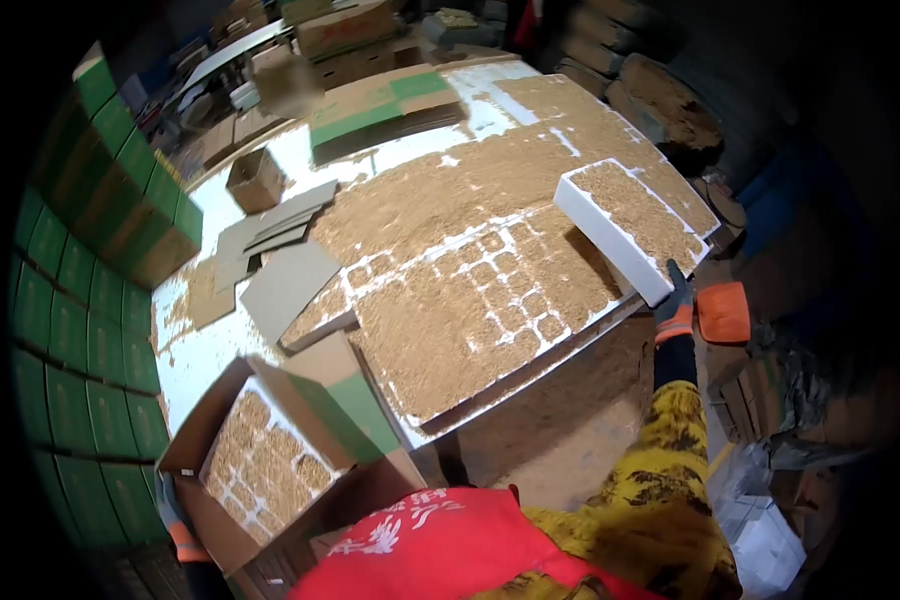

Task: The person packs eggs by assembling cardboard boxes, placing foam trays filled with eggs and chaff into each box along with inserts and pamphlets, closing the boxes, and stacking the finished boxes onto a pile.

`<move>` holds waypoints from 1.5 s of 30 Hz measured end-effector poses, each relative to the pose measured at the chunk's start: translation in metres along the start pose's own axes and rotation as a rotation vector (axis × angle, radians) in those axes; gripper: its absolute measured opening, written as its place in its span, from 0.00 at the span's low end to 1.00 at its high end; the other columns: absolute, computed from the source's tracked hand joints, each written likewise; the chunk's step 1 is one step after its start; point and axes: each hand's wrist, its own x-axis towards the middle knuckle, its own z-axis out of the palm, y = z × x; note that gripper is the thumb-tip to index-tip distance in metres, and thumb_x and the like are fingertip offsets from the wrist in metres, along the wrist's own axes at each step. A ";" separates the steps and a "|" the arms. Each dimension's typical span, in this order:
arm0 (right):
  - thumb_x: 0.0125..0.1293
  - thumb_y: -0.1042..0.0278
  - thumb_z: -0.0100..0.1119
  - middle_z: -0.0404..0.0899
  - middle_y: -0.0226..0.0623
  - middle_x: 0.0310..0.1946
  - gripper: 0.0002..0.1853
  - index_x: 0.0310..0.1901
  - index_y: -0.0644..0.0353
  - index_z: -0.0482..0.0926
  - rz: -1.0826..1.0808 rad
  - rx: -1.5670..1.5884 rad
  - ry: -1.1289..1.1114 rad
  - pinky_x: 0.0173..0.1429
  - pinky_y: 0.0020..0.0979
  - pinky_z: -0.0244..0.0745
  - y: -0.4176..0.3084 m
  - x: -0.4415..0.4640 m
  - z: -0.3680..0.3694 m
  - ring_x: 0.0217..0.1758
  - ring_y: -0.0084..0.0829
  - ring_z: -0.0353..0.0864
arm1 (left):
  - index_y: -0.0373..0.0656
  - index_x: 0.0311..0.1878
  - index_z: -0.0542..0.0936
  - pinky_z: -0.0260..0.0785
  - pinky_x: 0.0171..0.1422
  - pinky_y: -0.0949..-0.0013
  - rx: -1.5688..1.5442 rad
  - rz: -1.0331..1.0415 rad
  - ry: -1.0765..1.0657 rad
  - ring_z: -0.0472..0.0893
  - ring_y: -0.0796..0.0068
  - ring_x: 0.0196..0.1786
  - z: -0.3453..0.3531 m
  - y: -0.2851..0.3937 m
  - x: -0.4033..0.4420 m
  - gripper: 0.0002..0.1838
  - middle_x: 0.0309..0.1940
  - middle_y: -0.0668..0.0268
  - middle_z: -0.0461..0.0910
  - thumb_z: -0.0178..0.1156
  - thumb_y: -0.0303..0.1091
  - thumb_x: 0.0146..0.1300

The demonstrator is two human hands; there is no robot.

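Nearest you on the left, the open carton [195,435] leans with a filled tray [270,450] inside; your left hand [168,503] rests at its outer left wall, mostly hidden, so I cannot tell how firmly those fingers press. Over on the right, your right hand [675,293] grasps the near end of the white tray [610,240], fingers closed round that end, thumb out of sight. From those fingers the tray reaches away to the far left, its long axis slanting from near right to far left, beyond the table's near edge, with a shadow beneath its left side. The right hand is plainly the nearer; your left is well apart, across the width of the sawdust-covered block [420,350]. Beyond the carton lie grey cardboard sheets [290,285], and farther still, a flattened green-and-brown stack [385,110].
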 end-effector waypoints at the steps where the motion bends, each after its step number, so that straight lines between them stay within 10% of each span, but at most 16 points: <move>1: 0.62 0.69 0.60 0.76 0.39 0.50 0.21 0.57 0.61 0.71 -0.038 0.000 -0.108 0.49 0.38 0.76 -0.003 -0.026 0.013 0.48 0.36 0.78 | 0.38 0.57 0.72 0.64 0.58 0.70 -0.040 -0.024 -0.013 0.72 0.75 0.51 0.014 0.004 -0.004 0.18 0.50 0.65 0.75 0.47 0.39 0.71; 9: 0.69 0.63 0.49 0.69 0.42 0.60 0.22 0.62 0.62 0.69 0.253 -0.117 -0.634 0.61 0.42 0.71 -0.020 -0.236 0.160 0.59 0.38 0.72 | 0.35 0.51 0.77 0.63 0.61 0.67 0.674 0.200 0.236 0.73 0.60 0.56 0.041 0.026 -0.001 0.17 0.51 0.51 0.76 0.52 0.37 0.65; 12: 0.67 0.72 0.48 0.71 0.42 0.58 0.20 0.61 0.62 0.70 -0.005 -0.312 -0.839 0.59 0.38 0.73 -0.007 -0.293 0.202 0.57 0.39 0.74 | 0.38 0.55 0.75 0.62 0.65 0.65 1.133 0.366 0.123 0.72 0.58 0.59 0.028 0.026 -0.006 0.16 0.56 0.54 0.74 0.48 0.29 0.65; 14: 0.57 0.81 0.59 0.73 0.44 0.57 0.25 0.58 0.63 0.71 -0.958 -0.917 -1.169 0.63 0.39 0.69 0.008 -0.318 0.218 0.61 0.39 0.72 | 0.35 0.57 0.73 0.61 0.65 0.68 0.686 0.275 0.161 0.72 0.63 0.60 0.038 0.031 -0.012 0.21 0.58 0.53 0.73 0.51 0.37 0.66; 15: 0.56 0.80 0.61 0.73 0.44 0.57 0.25 0.58 0.63 0.71 -0.970 -0.844 -1.299 0.63 0.40 0.69 0.015 -0.332 0.228 0.61 0.40 0.72 | 0.32 0.59 0.72 0.60 0.65 0.70 0.463 0.222 0.192 0.71 0.65 0.60 0.047 0.036 -0.014 0.24 0.58 0.53 0.73 0.52 0.40 0.66; 18: 0.57 0.79 0.58 0.73 0.45 0.57 0.24 0.58 0.61 0.71 -0.603 -0.654 -1.520 0.62 0.38 0.70 0.026 -0.400 0.258 0.59 0.39 0.73 | 0.33 0.63 0.68 0.59 0.66 0.72 -0.249 0.046 0.033 0.69 0.72 0.62 0.024 0.007 0.005 0.26 0.61 0.59 0.71 0.52 0.40 0.67; 22: 0.59 0.71 0.55 0.71 0.43 0.57 0.28 0.63 0.62 0.63 0.004 -0.707 -1.507 0.56 0.31 0.72 0.027 -0.491 0.302 0.54 0.32 0.75 | 0.36 0.64 0.68 0.62 0.64 0.72 0.148 0.360 -0.032 0.70 0.73 0.60 0.031 0.040 -0.026 0.24 0.59 0.62 0.71 0.49 0.38 0.69; 24: 0.55 0.66 0.59 0.71 0.39 0.57 0.39 0.68 0.63 0.56 0.389 -0.767 -1.300 0.56 0.26 0.70 0.029 -0.515 0.313 0.54 0.27 0.73 | 0.36 0.65 0.67 0.61 0.65 0.70 -0.187 0.173 -0.023 0.69 0.73 0.62 0.030 0.038 -0.024 0.23 0.61 0.61 0.69 0.47 0.38 0.71; 27: 0.60 0.68 0.59 0.70 0.40 0.58 0.37 0.69 0.63 0.55 0.461 -0.791 -1.358 0.61 0.29 0.68 0.049 -0.512 0.311 0.58 0.28 0.71 | 0.35 0.63 0.68 0.60 0.65 0.71 0.006 0.211 0.142 0.70 0.72 0.60 0.040 0.043 -0.023 0.22 0.59 0.59 0.71 0.45 0.38 0.72; 30: 0.61 0.61 0.62 0.81 0.41 0.39 0.31 0.62 0.66 0.64 0.367 -1.423 -1.487 0.53 0.32 0.74 0.051 -0.504 0.318 0.46 0.29 0.80 | 0.42 0.57 0.74 0.62 0.62 0.63 0.611 0.736 0.380 0.73 0.59 0.55 0.063 0.080 -0.033 0.19 0.51 0.56 0.75 0.56 0.34 0.63; 34: 0.61 0.51 0.56 0.83 0.44 0.31 0.19 0.41 0.61 0.79 -1.044 -1.996 -1.859 0.40 0.38 0.77 0.090 -0.488 0.313 0.33 0.43 0.83 | 0.47 0.47 0.78 0.65 0.49 0.60 0.987 0.868 -0.244 0.73 0.61 0.47 0.104 0.125 -0.063 0.21 0.42 0.62 0.75 0.65 0.47 0.52; 38: 0.62 0.54 0.54 0.82 0.46 0.30 0.16 0.34 0.60 0.81 -1.106 -2.110 -2.109 0.39 0.37 0.77 0.120 -0.496 0.318 0.34 0.43 0.83 | 0.45 0.55 0.74 0.66 0.49 0.60 1.259 0.796 -0.679 0.74 0.58 0.44 0.153 0.121 -0.055 0.30 0.45 0.58 0.74 0.65 0.52 0.51; 41: 0.63 0.51 0.56 0.80 0.48 0.28 0.18 0.37 0.59 0.80 -0.646 -1.384 -2.098 0.37 0.36 0.75 0.102 -0.477 0.357 0.29 0.44 0.81 | 0.47 0.57 0.73 0.67 0.50 0.58 1.396 0.654 -0.833 0.75 0.56 0.45 0.171 0.099 -0.041 0.31 0.49 0.57 0.72 0.64 0.52 0.52; 43: 0.64 0.62 0.58 0.79 0.30 0.26 0.10 0.44 0.55 0.81 0.125 -1.137 -1.768 0.30 0.22 0.72 0.071 -0.455 0.394 0.25 0.19 0.75 | 0.49 0.56 0.73 0.68 0.51 0.57 1.436 0.538 -0.917 0.76 0.55 0.46 0.173 0.085 -0.037 0.28 0.51 0.56 0.72 0.62 0.52 0.54; 45: 0.66 0.63 0.57 0.79 0.27 0.28 0.12 0.48 0.55 0.80 0.066 -0.877 -1.537 0.30 0.19 0.71 0.133 -0.386 0.412 0.29 0.15 0.76 | 0.46 0.56 0.74 0.68 0.51 0.58 1.376 0.514 -0.843 0.76 0.57 0.45 0.176 0.088 -0.043 0.27 0.50 0.56 0.74 0.60 0.52 0.56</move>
